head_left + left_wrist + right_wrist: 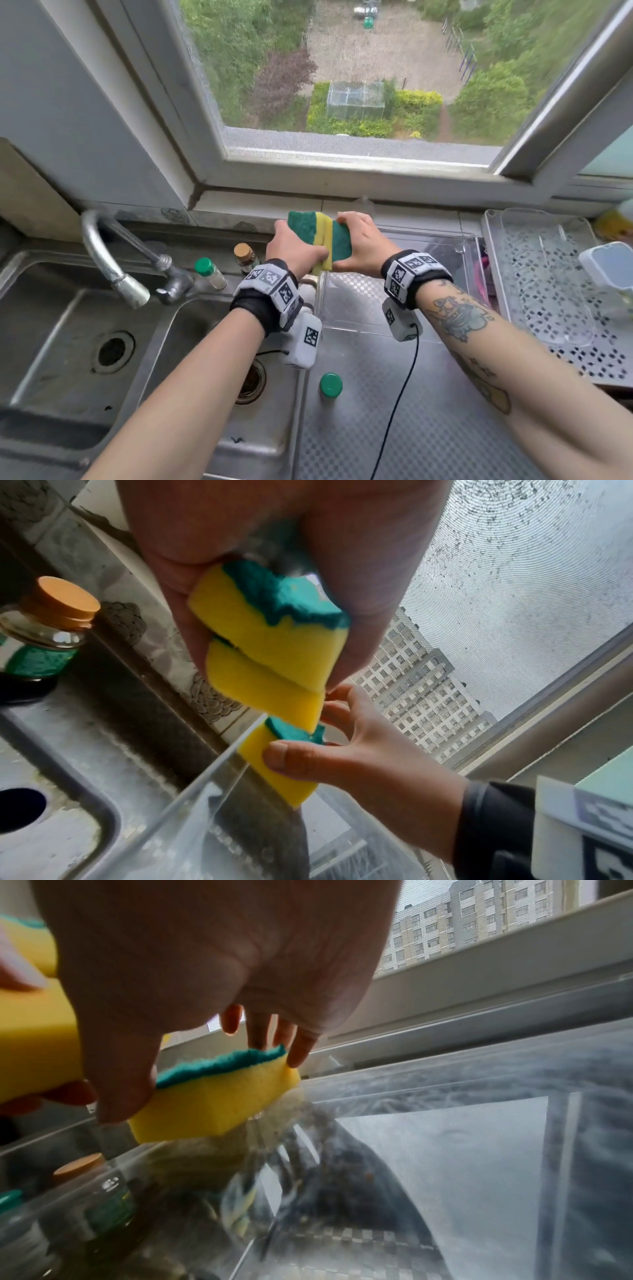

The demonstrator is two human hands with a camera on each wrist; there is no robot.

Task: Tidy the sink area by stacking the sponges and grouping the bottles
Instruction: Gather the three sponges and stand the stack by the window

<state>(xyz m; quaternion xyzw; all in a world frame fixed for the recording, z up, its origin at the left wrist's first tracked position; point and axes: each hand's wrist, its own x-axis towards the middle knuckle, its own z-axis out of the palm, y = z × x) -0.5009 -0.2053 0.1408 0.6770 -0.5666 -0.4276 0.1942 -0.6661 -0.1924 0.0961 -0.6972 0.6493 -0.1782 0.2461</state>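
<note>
Steel worktop [394, 411] nearest me, embossed and probably a bit slick, with one green-capped bottle [330, 385] standing alone on it, well apart from the others. Past that, both hands are up over the clear plastic bin [394, 308], pressing the sponges [322, 236] together, yellow foam sides meeting, green scrub sides out. Left hand [294, 248] has its grip curled round one sponge, thumb and fingers squeezing it; right hand [363, 245] pinches the other between thumb and fingertips.

These look light and squishy, so I'd guess they'll give under any pressure and spring apart if let go unevenly. Holding across the short sides, like now, seems best for keeping the edges lined up. The scrub face should be grippy, no slip worry.

Further left, two more bottles, a green-capped one [209, 274] and a brown-capped one [245, 257], stand by the tap [113, 260] behind the double sink [68, 342]. A white drainer tray [548, 308] sits to the right, with the window [342, 85] beyond.
</note>
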